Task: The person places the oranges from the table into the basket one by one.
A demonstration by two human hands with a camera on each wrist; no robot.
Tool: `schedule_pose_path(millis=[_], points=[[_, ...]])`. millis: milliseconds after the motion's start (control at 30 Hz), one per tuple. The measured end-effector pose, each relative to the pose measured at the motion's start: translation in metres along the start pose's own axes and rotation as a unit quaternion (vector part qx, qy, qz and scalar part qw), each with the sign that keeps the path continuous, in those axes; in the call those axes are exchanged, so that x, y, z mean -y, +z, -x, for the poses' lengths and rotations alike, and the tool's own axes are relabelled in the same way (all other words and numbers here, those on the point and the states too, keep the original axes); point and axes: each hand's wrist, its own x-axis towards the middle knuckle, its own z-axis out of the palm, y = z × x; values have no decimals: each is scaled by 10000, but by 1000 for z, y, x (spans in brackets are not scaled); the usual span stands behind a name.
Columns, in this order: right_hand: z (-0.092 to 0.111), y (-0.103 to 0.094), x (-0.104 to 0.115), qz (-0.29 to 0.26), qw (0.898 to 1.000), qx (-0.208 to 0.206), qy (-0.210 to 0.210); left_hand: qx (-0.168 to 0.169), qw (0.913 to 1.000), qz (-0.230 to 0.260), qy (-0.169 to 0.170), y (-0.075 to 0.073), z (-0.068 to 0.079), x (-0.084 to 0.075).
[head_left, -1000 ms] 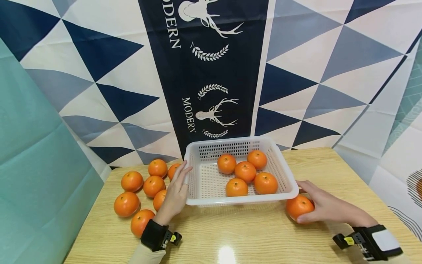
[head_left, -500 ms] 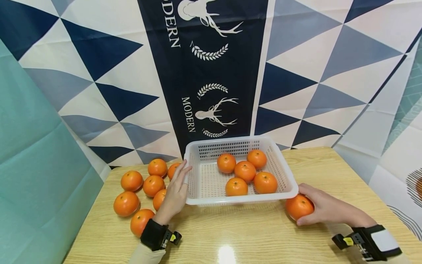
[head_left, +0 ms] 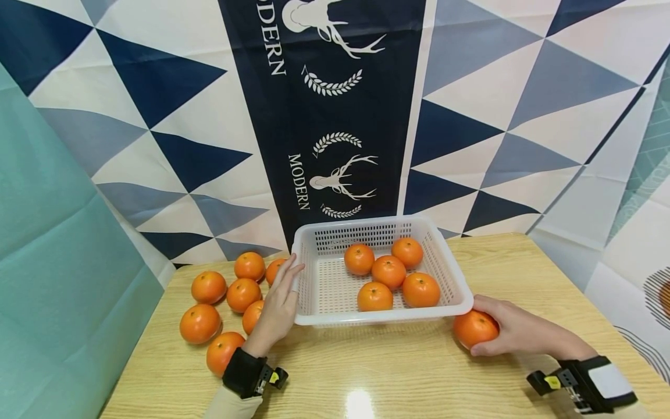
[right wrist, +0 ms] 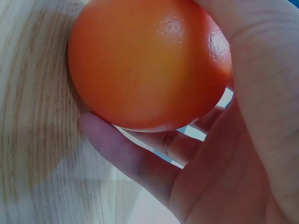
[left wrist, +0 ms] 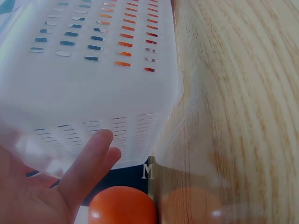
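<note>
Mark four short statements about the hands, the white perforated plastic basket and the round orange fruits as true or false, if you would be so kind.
1. The right hand grips a round orange fruit by the near right corner of the white perforated plastic basket. True.
2. Both hands hold fruit. False: the left hand touches the basket's left end.
3. Five fruits lie inside the basket. True.
4. The loose cluster sits right of the basket. False: that cluster of fruits lies to its left.
</note>
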Motion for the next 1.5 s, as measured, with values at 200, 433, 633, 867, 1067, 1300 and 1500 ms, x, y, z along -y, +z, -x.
schedule_pose_path(millis=[200,433,633,867,1067,1300,1500], points=[[2,0,0,203,9997,-81,-77,24,10000,-6,-12,0,0,1],[11,-8,-1,406,9989,-192,97,79,9999,62,-76,-1,0,0],[19,-14,-2,519,9981,-210,252,104,9999,92,-78,-2,0,0],[21,-29,0,362,9984,-161,393,115,9999,73,-82,-3,-1,0],[17,-50,9,712,9958,-386,416,151,9997,96,-138,-4,-2,-2],[8,-81,23,1175,9910,-618,173,156,9997,95,-173,-2,-1,-1],[-6,-100,35,1496,9856,-773,-135,140,9997,94,-172,-2,0,-2]])
